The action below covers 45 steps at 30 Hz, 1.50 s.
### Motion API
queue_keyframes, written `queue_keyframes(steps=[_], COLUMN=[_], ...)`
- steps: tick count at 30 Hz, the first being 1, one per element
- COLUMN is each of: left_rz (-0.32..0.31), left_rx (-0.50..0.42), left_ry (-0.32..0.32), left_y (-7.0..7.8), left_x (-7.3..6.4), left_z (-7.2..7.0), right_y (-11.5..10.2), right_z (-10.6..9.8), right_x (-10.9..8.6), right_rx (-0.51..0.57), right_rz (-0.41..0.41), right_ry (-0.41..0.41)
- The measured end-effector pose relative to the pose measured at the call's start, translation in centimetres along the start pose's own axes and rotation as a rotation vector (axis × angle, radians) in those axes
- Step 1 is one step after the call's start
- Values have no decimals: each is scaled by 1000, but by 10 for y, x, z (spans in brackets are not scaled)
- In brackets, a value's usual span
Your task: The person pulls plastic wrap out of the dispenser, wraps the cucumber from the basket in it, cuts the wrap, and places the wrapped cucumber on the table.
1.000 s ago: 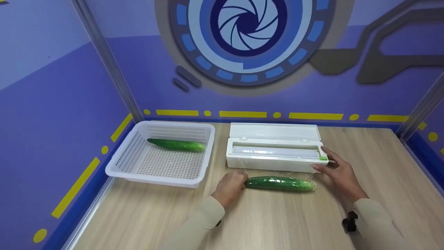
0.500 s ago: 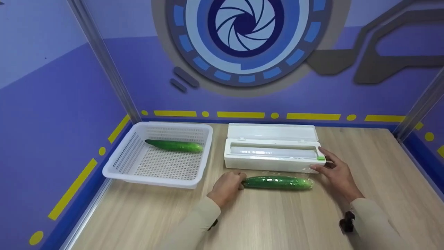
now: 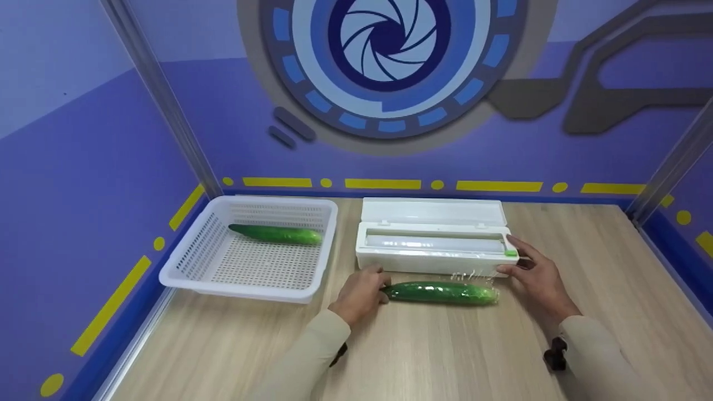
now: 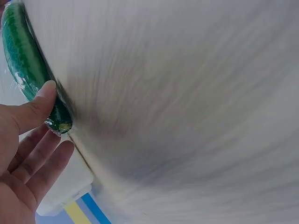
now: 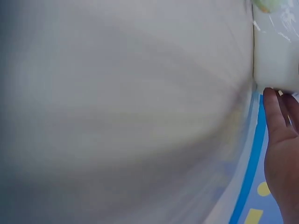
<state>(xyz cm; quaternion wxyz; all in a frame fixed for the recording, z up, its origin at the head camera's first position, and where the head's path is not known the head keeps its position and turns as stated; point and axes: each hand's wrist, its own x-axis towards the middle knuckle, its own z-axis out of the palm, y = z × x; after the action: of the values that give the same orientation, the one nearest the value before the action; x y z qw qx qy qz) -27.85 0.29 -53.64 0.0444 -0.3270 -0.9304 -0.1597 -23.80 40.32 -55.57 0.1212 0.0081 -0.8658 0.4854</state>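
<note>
A cucumber (image 3: 440, 292) in clear cling film lies on the table before a white cling film dispenser (image 3: 429, 262). Its dark end is between the thumb and fingers of my left hand (image 3: 359, 295); in the left wrist view the thumb (image 4: 39, 105) lies against the wrapped skin. Crinkled clear film (image 3: 473, 275) shows between cucumber and dispenser. My right hand (image 3: 543, 281) grips the dispenser's right end, thumb in front and fingers behind, near the green piece (image 3: 510, 253). The right wrist view shows its fingers touching the dispenser's end (image 5: 278, 70).
A white perforated basket (image 3: 320, 278) stands at the left with another cucumber (image 3: 276, 234) inside. The dispenser's lid (image 3: 433, 210) is raised behind its film roll (image 3: 431, 243). A blue panel wall (image 3: 390, 156) closes off the table's back.
The head view has shifted slightly, so everything sits a little further left. The left hand's fingers have spread a little at the cucumber's end, and the film's glints have changed. The right hand keeps its grip.
</note>
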Motion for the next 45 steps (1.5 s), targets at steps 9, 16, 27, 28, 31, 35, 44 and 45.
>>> queue_keyframes(steps=[9,16,27,28,31,35,44,45], left_rz=[-6,-9,-15,-15,-27,-26,85,101], left_rx=[12,-15,-68,-76,-95,-76,-79,-91], left_ry=[15,27,35,26,-19,-40,96,104], left_y=[1,1,2,2,1,0,19,23], left_x=[-1,-2,-1,0,2,4,23,26], left_z=[1,3,5,4,-2,-10,-25,-25], right_y=[-4,-7,-7,-7,-5,-3,-1,-1], right_z=[-8,-11,-11,-12,-11,-9,-8,-8], right_x=[3,2,1,1,1,1,-1,-2], right_rx=[5,-5,-9,-9,-8,-2,24,26], right_rz=[56,85,52,57,71,68,89,95], right_ry=[-79,-120,-55,-56,-58,-56,-79,-82])
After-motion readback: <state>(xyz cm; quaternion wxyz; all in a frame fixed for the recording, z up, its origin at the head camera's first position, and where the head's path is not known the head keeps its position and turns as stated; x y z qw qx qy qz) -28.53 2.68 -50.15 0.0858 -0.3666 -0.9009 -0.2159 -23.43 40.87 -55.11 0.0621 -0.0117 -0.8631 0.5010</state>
